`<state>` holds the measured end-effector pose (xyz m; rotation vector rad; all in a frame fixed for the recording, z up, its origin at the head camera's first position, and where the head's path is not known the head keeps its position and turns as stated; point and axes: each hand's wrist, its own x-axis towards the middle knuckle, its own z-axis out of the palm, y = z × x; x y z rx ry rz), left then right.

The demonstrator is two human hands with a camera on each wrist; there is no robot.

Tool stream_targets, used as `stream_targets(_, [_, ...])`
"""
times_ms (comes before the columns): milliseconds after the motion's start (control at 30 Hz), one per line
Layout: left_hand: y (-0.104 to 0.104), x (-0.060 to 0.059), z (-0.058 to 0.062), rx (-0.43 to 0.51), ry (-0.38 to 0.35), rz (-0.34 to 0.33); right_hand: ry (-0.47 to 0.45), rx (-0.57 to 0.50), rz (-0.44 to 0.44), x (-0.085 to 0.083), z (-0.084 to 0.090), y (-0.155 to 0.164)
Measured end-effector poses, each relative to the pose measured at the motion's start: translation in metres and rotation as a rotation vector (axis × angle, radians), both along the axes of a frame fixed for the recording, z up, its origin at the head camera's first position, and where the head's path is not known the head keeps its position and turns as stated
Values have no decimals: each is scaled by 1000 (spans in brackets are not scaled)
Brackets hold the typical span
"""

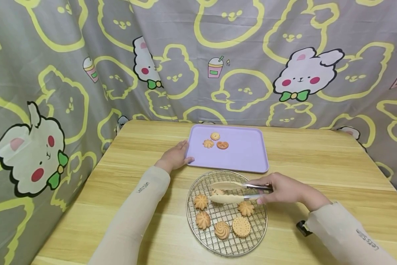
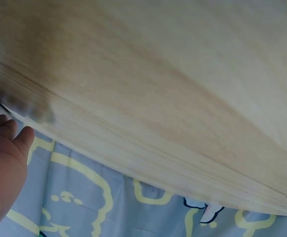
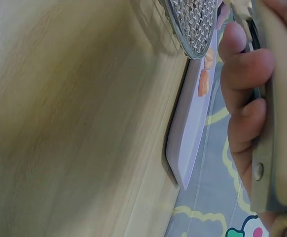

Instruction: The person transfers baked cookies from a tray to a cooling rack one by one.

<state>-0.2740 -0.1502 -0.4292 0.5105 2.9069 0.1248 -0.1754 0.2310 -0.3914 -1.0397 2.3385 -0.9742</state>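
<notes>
Metal tongs, gripped by the right hand, are closing on a cookie that may crumble under pressure, while the relaxed left hand is steadying the lilac tray's left edge.

The person wears long, thin, cream-coloured sleeves on both arms. Each sleeve has small dark letters printed on it near the wrist. The sleeves stop at the wrists. The left hand and the right hand are bare, with no gloves or rings.
</notes>
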Motion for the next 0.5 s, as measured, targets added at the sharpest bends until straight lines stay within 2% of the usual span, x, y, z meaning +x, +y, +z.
stream_targets(200, [0, 0, 0, 3, 9, -6, -13, -35, 83, 1, 1, -1])
stream_targets(500, [0, 1, 1, 5, 4, -1, -8, -6, 114, 1, 2, -4])
